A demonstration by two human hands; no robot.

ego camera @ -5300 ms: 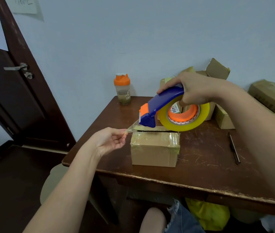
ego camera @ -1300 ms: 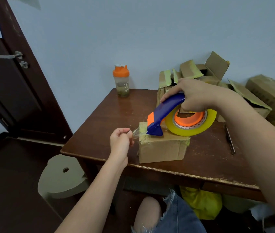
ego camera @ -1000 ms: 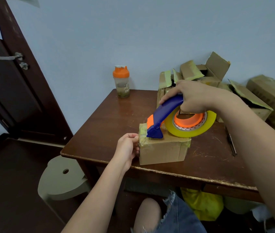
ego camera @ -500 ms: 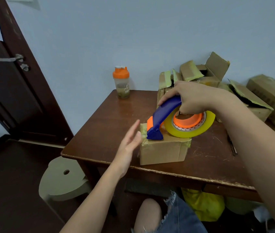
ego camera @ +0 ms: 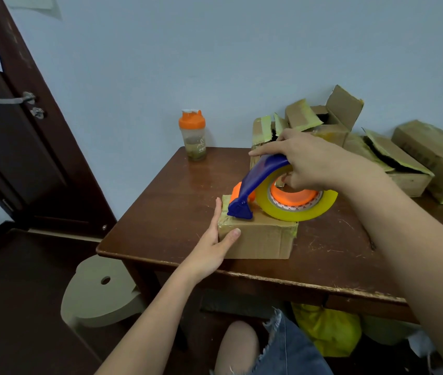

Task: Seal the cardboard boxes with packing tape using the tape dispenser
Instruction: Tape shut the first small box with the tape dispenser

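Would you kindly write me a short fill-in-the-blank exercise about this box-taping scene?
1. The right hand grips the tape dispenser by its ____ handle.
2. The left hand presses flat against the ____ side of the cardboard box.
3. The bottle by the wall has an ____ lid.
4. The dispenser's nose rests on the ____ of the box.

Missing words: blue; left; orange; top
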